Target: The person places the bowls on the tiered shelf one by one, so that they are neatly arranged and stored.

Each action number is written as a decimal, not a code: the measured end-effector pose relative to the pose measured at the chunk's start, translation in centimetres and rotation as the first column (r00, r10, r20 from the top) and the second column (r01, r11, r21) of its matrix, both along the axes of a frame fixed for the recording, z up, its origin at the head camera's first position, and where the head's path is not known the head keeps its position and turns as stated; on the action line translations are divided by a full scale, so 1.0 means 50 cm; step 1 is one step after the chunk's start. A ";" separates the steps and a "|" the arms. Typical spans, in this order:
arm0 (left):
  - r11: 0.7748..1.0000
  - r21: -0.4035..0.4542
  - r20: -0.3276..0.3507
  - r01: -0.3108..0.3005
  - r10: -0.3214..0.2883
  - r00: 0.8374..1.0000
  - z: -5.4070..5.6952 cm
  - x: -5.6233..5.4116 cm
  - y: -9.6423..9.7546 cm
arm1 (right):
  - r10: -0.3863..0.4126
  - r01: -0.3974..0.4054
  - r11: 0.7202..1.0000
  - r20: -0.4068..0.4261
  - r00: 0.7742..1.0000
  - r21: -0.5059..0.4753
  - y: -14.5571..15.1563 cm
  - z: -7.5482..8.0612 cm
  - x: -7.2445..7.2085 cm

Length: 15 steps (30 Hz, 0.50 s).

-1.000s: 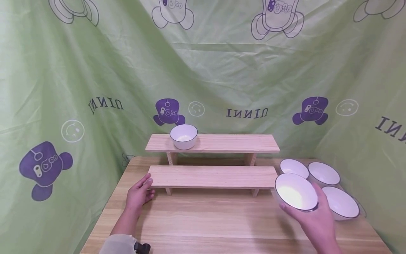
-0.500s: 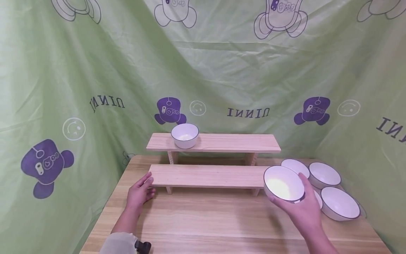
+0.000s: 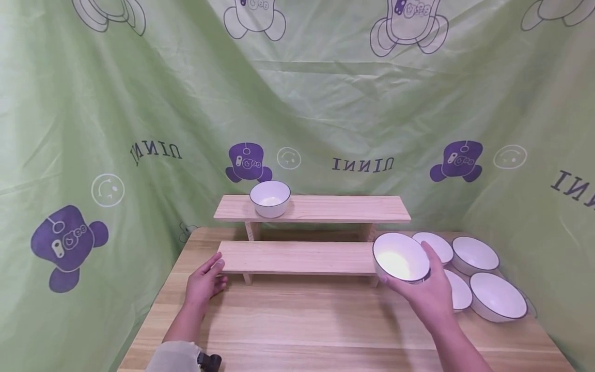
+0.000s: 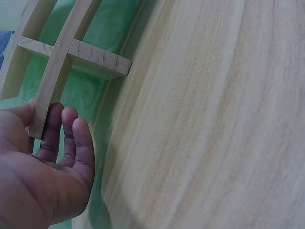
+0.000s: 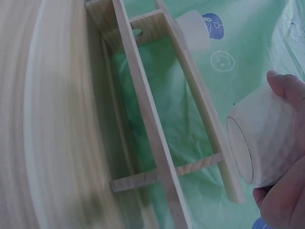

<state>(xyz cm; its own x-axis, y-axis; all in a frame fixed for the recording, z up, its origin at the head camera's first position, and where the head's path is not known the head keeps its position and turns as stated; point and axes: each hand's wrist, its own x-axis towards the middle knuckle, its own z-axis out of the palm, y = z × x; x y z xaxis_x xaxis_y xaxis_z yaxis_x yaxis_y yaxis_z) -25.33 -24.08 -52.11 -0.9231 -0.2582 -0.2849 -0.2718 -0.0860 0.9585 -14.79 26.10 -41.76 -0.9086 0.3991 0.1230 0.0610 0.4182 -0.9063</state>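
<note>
My right hand grips a white bowl with a dark rim, thumb at the near side and fingers round the right side. The bowl is off the table and overlaps the right end of the lower shelf board in the head view. Its faceted outside and round foot show in the right wrist view. My left hand holds the left end of that lower board; the left wrist view has the thumb on one face and fingers on the other. Another white bowl stands on the upper board, left of its middle.
Several white bowls stand at the table's right side, among them a far one, a near one and one partly behind my right hand. A green printed cloth hangs behind and beside the wooden table.
My right hand has carried the bowl left and slightly up, from beside the other bowls to the lower board's right end. My left hand has stayed at the board's left end.
</note>
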 end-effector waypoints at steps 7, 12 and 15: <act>1.000 0.009 -0.006 0.004 -0.003 1.000 0.003 -0.001 -0.002 | 0.029 -0.029 1.000 -0.044 0.999 -0.004 -0.019 0.014 -0.025; 1.000 0.009 -0.006 0.000 0.000 1.000 0.002 -0.001 -0.004 | 0.053 -0.054 0.998 -0.055 0.997 -0.019 -0.030 0.020 -0.038; 1.000 0.007 -0.004 0.003 -0.003 1.000 0.002 -0.001 -0.005 | 0.057 -0.057 0.998 -0.044 0.997 -0.012 -0.035 0.026 -0.047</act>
<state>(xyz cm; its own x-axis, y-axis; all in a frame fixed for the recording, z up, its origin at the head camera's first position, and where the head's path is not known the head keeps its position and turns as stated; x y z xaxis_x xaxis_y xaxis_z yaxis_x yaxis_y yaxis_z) -25.36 -24.35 -52.03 -0.9249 -0.2534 -0.2834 -0.2685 -0.0921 0.9589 -17.12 24.37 -40.48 -0.9238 0.3487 0.1583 -0.0025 0.4079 -0.9130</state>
